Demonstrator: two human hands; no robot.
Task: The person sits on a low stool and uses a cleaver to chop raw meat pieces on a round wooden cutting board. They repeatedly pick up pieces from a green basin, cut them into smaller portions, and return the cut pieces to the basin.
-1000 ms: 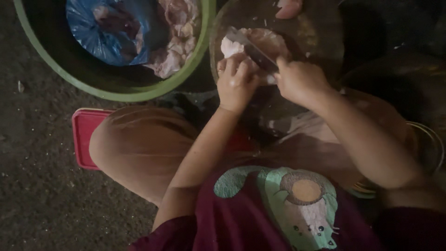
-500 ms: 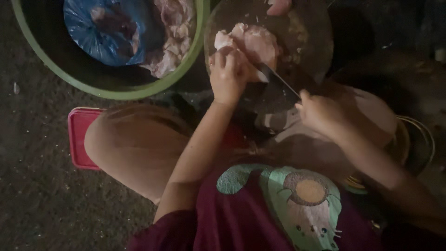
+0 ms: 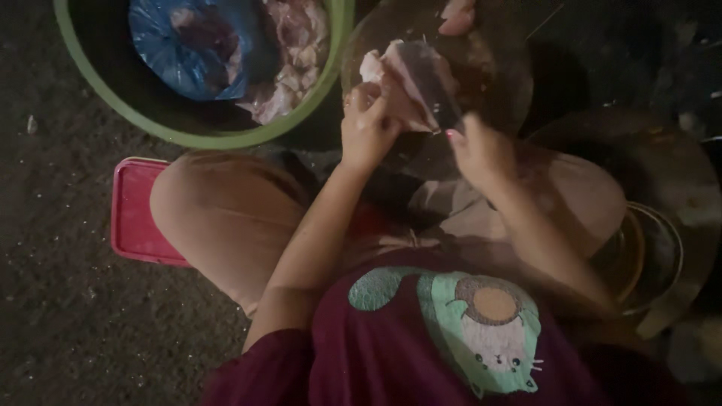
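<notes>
head view: green basin (image 3: 113, 98) of raw meat (image 3: 297, 56)

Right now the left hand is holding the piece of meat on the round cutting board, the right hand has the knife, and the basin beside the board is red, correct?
Not quite. The head view shows the basin is green; the red thing is the low stool. The rest holds: the left hand steadies the meat on the round cutting board, and the right hand has the knife.

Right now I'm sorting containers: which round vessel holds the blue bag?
The green-rimmed basin at upper left; the blue bag lies inside beside raw meat. The round chopping block holds none.
</notes>
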